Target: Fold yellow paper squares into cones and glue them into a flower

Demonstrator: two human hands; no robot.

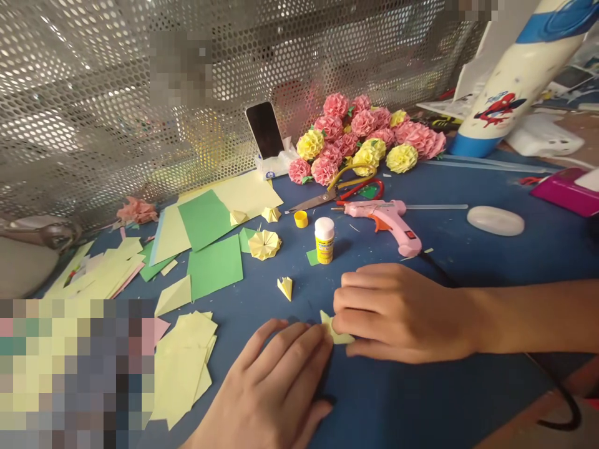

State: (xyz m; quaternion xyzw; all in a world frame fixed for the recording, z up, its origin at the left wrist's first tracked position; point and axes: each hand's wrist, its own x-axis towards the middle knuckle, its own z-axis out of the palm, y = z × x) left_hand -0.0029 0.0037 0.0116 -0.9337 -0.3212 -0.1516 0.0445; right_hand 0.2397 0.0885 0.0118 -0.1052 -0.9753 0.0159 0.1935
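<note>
On the table in front of me is a small folded piece of pale yellow paper [340,337], partly covered by my fingers. My left hand [274,380] lies nearly flat, its fingertips at the paper's left edge and its thumb apart. With fingers curled, my right hand [397,312] presses on the paper from the right. Just beyond them sits a small folded paper cone [285,288]. Farther back are a yellow glue bottle with a white top [324,242], its yellow cap [301,219] and a pleated yellow paper rosette [264,245].
A pink glue gun [381,218] and scissors [318,201] lie beyond my right hand. Pink and yellow paper flowers [362,121] are heaped behind. Yellow sheets [185,368] and green sheets [215,268] spread leftward. A phone [264,131] leans near the perforated metal panel [116,118].
</note>
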